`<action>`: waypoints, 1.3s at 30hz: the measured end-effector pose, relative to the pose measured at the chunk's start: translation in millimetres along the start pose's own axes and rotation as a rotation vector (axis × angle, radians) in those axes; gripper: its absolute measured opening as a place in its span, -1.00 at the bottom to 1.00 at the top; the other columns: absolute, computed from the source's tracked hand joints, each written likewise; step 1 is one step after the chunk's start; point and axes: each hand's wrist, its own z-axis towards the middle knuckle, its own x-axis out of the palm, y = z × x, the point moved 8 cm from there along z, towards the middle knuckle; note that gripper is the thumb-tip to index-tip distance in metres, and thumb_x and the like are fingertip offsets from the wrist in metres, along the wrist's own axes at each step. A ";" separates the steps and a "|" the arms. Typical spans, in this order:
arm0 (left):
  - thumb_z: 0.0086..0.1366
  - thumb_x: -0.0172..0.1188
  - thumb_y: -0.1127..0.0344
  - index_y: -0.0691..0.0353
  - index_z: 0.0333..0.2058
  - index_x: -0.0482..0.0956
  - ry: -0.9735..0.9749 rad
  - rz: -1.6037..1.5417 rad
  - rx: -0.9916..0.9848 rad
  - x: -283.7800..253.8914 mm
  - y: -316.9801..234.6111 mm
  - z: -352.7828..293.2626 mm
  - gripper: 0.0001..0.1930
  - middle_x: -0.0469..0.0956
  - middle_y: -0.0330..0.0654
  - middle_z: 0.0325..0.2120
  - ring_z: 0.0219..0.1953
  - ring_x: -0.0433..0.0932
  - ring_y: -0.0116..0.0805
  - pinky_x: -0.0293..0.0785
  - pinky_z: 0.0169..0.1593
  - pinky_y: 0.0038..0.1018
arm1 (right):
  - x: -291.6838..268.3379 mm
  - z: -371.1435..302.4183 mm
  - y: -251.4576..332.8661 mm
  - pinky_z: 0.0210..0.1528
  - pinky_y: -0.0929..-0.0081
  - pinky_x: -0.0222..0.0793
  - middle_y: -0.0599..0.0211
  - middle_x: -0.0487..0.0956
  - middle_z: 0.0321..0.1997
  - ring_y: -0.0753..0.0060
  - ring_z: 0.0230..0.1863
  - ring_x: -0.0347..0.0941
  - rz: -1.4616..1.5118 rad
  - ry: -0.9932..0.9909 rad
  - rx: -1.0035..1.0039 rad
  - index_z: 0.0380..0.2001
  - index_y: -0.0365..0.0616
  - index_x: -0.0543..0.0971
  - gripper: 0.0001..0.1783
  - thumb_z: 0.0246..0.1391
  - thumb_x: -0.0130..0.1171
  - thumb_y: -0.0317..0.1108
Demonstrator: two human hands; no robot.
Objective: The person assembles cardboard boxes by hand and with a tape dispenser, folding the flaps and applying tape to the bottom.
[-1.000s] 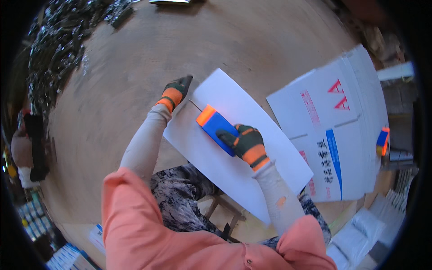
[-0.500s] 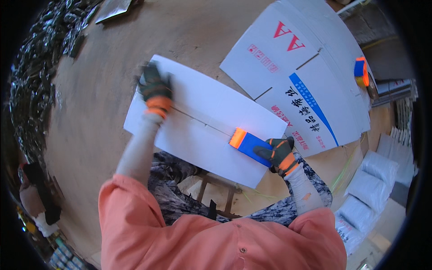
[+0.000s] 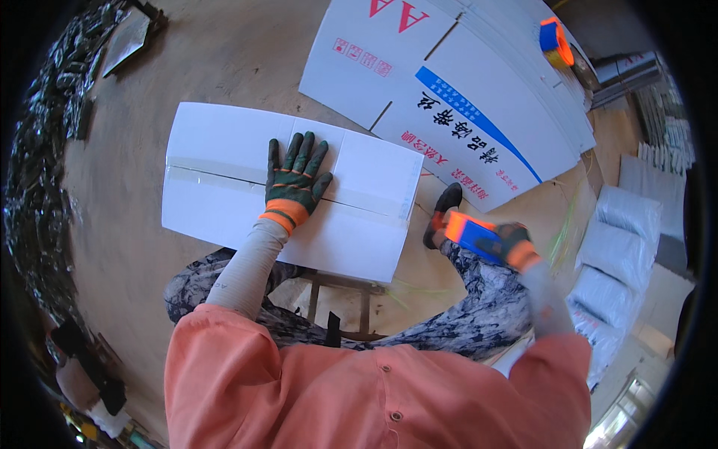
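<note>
A white cardboard carton (image 3: 224,135) lies in front of me, its two flaps meeting in a seam. A strip of clear tape (image 3: 213,179) shows along the seam's left part. My left hand (image 3: 295,179), in a dark green and orange glove, rests flat on the carton across the seam, fingers spread. Off the carton's right side, above my knee, my gloved right hand (image 3: 514,245) grips a blue and orange tape dispenser (image 3: 475,233). That hand is slightly blurred.
Flattened printed cartons (image 3: 359,82) are stacked beyond at the right, bearing another blue and orange tape dispenser (image 3: 555,43). White plastic-wrapped packs (image 3: 609,251) lie at the far right. Dark glossy bundles (image 3: 45,142) line the left. A low stool frame (image 3: 363,307) shows between my legs.
My right hand has lifted the tape dispenser off the carton and moved right. The carton now lies turned more level in view, and my left hand has shifted from its left edge towards its middle.
</note>
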 end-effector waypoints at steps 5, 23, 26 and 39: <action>0.24 -0.10 -0.04 -0.02 0.23 0.13 0.026 0.007 0.010 9.0 -9.5 4.6 -0.40 0.01 -0.12 0.27 0.32 -0.06 -0.19 -0.45 0.31 0.05 | 144.8 126.6 67.1 -0.27 0.14 0.39 0.04 0.57 -0.44 0.01 -0.36 0.50 -0.289 -0.086 0.105 -0.36 -0.13 0.59 -0.61 -0.18 0.15 -0.06; 0.27 -0.08 0.00 0.23 0.06 0.37 -0.658 -0.633 -0.984 -51.7 353.5 -130.1 -0.49 0.43 -0.05 -0.01 0.05 0.36 -0.17 0.22 0.14 -0.38 | 81.7 113.5 121.8 -0.37 0.23 0.38 0.13 0.54 -0.47 0.05 -0.41 0.47 0.468 -0.810 0.167 -0.45 -0.08 0.56 -0.85 -0.15 0.10 -0.31; 0.32 -0.16 -0.06 0.18 0.12 0.30 -0.830 -1.362 -0.854 -52.0 418.2 -208.2 -0.46 0.36 -0.17 0.07 0.11 0.29 -0.29 0.16 0.17 -0.41 | 41.2 112.8 154.4 -0.37 0.25 0.38 0.14 0.54 -0.48 0.05 -0.41 0.47 0.378 -0.964 0.005 -0.47 -0.07 0.55 -0.87 -0.14 0.10 -0.33; -0.05 0.22 -0.21 0.12 0.23 0.10 -0.016 0.128 -0.205 -158.2 171.8 -151.8 -0.08 0.12 0.01 0.20 0.26 0.02 0.04 -0.06 0.27 -0.11 | -56.9 48.8 108.6 -0.57 0.52 0.17 0.44 0.40 -0.63 0.61 -0.61 0.21 1.047 -0.885 -0.026 -0.49 -0.20 0.48 -0.62 0.06 0.15 -0.05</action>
